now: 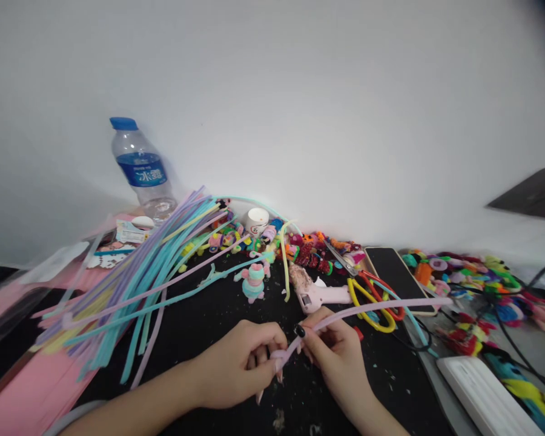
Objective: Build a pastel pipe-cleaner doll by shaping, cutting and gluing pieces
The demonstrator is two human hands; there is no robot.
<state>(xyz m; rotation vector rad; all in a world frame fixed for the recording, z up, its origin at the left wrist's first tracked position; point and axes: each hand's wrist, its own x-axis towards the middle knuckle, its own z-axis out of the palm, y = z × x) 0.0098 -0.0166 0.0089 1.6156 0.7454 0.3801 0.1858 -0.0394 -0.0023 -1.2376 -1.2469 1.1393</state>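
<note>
Both hands hold one pale pink-lilac pipe cleaner (349, 312) over the black mat. My left hand (243, 360) pinches its curled end between thumb and fingers. A little further along, my right hand (333, 357) grips the same stem, and the free length runs out to the right. Just beyond the hands stands a small pink and turquoise pipe-cleaner figure (253, 283). A pale pink glue gun (322, 295) lies past my right hand, beside scissors (372, 303) with yellow and red handles.
On the left lies a large bundle of pastel pipe cleaners (140, 290), with a water bottle (142, 169) behind it. Small colourful figures and a white cup (257, 221) line the wall. To the right are a phone (395, 272), cables and a white power strip (481, 393).
</note>
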